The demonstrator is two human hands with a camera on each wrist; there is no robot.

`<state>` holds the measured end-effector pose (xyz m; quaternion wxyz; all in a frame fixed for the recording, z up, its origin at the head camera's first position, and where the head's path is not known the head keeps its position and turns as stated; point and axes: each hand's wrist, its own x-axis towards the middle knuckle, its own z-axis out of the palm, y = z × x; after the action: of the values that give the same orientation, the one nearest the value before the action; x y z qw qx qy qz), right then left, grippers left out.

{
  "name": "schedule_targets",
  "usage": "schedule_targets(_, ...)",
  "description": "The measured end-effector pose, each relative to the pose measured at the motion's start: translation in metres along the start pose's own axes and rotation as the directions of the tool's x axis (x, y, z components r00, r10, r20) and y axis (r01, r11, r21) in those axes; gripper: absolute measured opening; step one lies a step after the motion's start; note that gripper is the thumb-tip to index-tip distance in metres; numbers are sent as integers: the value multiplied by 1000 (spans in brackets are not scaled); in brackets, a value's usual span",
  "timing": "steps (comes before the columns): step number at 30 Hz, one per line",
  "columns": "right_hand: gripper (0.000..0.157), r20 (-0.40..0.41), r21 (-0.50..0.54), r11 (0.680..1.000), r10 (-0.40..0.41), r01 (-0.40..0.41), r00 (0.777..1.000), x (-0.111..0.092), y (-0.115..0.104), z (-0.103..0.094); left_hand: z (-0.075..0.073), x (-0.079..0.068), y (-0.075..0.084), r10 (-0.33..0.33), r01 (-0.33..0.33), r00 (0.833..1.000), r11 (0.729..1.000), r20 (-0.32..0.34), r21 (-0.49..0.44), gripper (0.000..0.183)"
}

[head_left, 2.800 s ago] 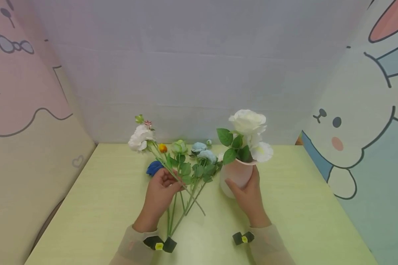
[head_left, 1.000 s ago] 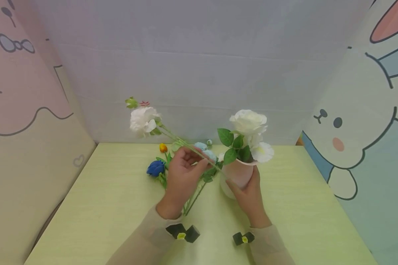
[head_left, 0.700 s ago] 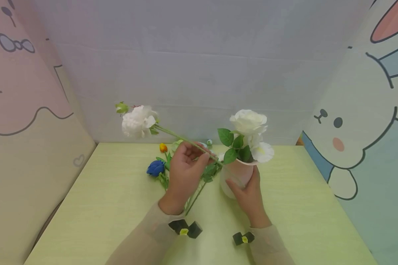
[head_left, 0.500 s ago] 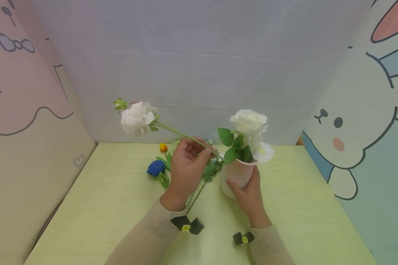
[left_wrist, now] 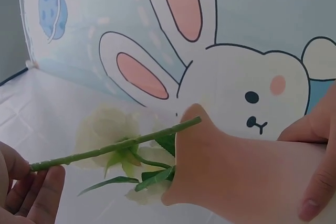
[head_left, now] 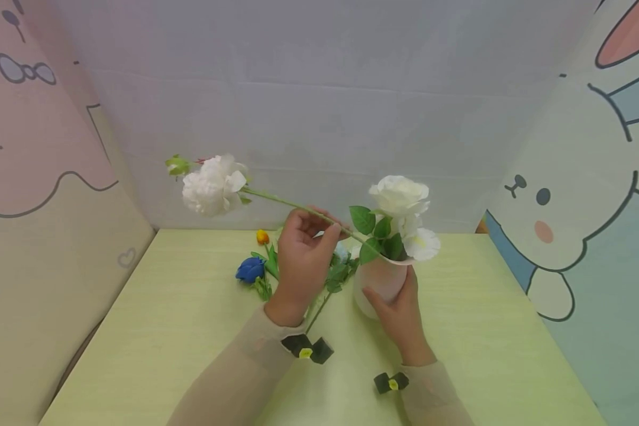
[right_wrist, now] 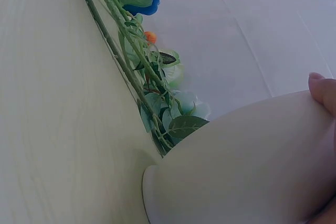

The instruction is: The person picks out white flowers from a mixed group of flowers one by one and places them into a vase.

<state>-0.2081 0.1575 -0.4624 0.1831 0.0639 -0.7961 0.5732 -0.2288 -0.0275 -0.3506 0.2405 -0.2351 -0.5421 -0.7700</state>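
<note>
My left hand (head_left: 302, 254) pinches the green stem (left_wrist: 115, 148) of a white peony (head_left: 210, 186), which has a small green bud beside its bloom. The flower slants with its head up to the left. Its cut stem end overlaps the rim of a pale pink-white vase (head_left: 380, 281) in the left wrist view. Around the vase's right side, my right hand (head_left: 402, 322) grips it with the thumb across the front. A white rose (head_left: 399, 195), another white bloom (head_left: 422, 244) and green leaves stand out of the vase mouth.
Several flowers lie on the pale yellow table (head_left: 165, 331) left of the vase: a blue rose (head_left: 250, 270), an orange bud (head_left: 262, 237) and light blue blooms (right_wrist: 189, 103), partly hidden behind my left hand. A white cloth wall (head_left: 309, 118) rises behind the table.
My left hand has carried the peony up off the table flowers and rightward, its stem end now at the vase rim. The right hand and vase have stayed in place.
</note>
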Motion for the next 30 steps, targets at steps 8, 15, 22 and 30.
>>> schedule_targets(8, 95, -2, -1, 1000, 13, -13, 1000, -1, 0, 0, 3, 5, 5, 24, -24, 1000, 1000, 12, -8, 18)
schedule_targets(15, 94, 0, 4, 1000, 7, -7, 1000, 0, 1, -1, 3, 10, 6, 41, -41, 999, 999, -1, -20, 19)
schedule_targets(22, 94, 3, 10, 1000, -5, 5, 1000, 0, -1, -1, 6, 7, -3, 47, -48, 998, 999, 39, 20, 18)
schedule_targets(30, 95, 4, 15, 1000, -11, 11, 1000, 0, 0, -1, 13, 2, -9, 65, -70, 996, 995, 67, 75, 19)
